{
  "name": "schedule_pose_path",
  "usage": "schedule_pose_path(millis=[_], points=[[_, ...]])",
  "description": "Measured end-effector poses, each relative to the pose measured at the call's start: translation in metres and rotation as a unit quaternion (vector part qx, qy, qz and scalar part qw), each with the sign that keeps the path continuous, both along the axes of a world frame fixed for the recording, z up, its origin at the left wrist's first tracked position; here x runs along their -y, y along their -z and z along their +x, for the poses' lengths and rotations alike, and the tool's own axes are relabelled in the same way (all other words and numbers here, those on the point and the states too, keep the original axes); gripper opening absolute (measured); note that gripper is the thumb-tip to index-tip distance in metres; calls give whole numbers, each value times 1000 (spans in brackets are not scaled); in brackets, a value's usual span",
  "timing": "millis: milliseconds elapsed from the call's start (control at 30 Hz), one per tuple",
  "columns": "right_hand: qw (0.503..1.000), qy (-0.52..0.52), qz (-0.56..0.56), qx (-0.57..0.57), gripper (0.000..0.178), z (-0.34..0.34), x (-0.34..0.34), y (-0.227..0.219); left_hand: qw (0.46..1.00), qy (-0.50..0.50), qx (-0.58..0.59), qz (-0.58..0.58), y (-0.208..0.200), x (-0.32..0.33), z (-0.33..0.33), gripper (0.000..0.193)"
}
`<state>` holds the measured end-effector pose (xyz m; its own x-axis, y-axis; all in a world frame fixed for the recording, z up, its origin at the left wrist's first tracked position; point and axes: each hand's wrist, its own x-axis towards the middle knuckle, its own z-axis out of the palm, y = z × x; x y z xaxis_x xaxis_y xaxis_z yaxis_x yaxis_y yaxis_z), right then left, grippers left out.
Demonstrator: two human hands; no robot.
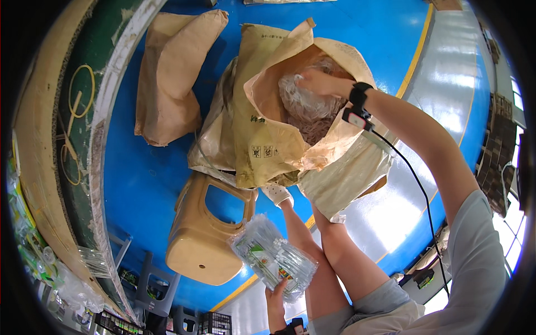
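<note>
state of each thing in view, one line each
large paper sack, mouth wide open, contents visible
brown paper sack, creased
clear packet, filled, seal unclear
left hand, gripping the packet
right hand, inside the sack's mouth, touching clear plastic
tan stool, unoccupied
black strap, fastened around right wrist

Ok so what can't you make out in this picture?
All in the head view:
Open sack: bottom hidden by its contents, including clear plastic.
Right hand: fingertips blur into the plastic; grip unclear.
Left hand: fingers mostly behind the packet.
Brown bag: inside hidden by its walls.
Black crate: cut off by the lower edge.
</note>
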<state>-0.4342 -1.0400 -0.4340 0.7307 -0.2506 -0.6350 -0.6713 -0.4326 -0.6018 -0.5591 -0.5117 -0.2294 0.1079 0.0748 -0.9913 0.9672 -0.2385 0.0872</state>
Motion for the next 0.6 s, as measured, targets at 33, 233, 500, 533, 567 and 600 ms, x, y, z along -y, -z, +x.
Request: schedule_pose_path(millis=[33,233,500,533,567,600], points=[[995,61,72,-6,27,-6,-5,-12,1000,1,3,-1,-2,-1,-1,47],[968,114,221,8,28,-25,-9,-102,1000,5,13,-12,-20,6,-7,49],[936,148,245,205,26,-51,-67,-269,996,-14,83,18,-73,10,-11,39],[925,163,253,233,25,-56,-75,-293,996,-15,90,24,-79,11,-13,39],[911,176,264,262,23,-62,-86,-314,994,-17,98,32,-87,10,-15,40],[904,182,277,269,22,-72,-95,-333,992,-27,122,26,-92,10,-15,40]])
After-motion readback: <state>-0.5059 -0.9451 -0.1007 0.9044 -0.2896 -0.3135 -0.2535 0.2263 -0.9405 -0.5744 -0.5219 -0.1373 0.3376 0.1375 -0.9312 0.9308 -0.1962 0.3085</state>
